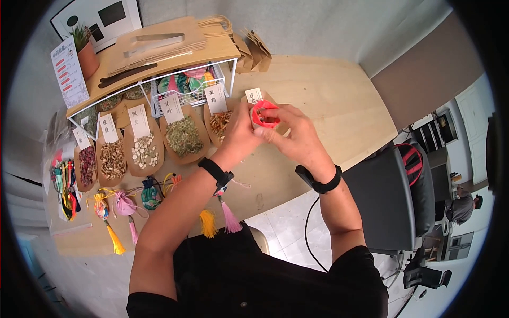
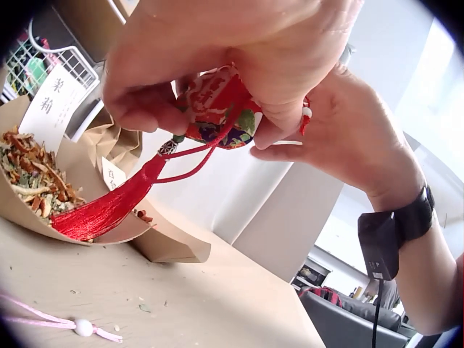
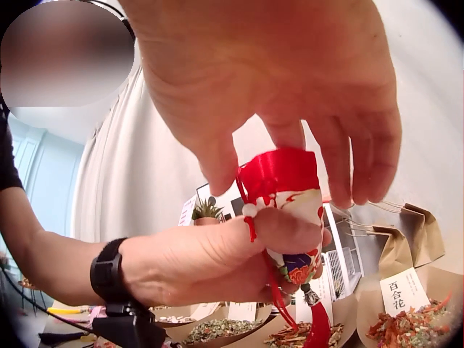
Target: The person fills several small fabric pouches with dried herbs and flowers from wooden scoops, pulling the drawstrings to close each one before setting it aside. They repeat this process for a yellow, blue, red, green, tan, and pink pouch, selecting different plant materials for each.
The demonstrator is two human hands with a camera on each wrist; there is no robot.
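Observation:
A small red brocade sachet pouch (image 3: 279,172), its drawstring mouth facing up, is in my left hand (image 1: 239,130). That hand's thumb and fingers grip it around the patterned body. From its lower end hangs a red tassel (image 2: 116,204) on a red cord with a metal bead. Above the pouch is my right hand (image 1: 298,137), fingers mostly straight. One finger dips into the red mouth while the thumb rests by the rim, and the rest spread outside. The pouch's contents are hidden. Beneath the hands stand paper trays of dried herbs, including orange-brown shreds (image 2: 40,177).
More trays of dried herbs (image 1: 184,137) with name cards line the table (image 1: 328,106). Finished sachets, such as a pink one (image 1: 125,204), lie at the near left. Behind is a wooden shelf (image 1: 159,66) with tongs (image 1: 154,43) on top. A black chair (image 1: 379,196) stands at the right.

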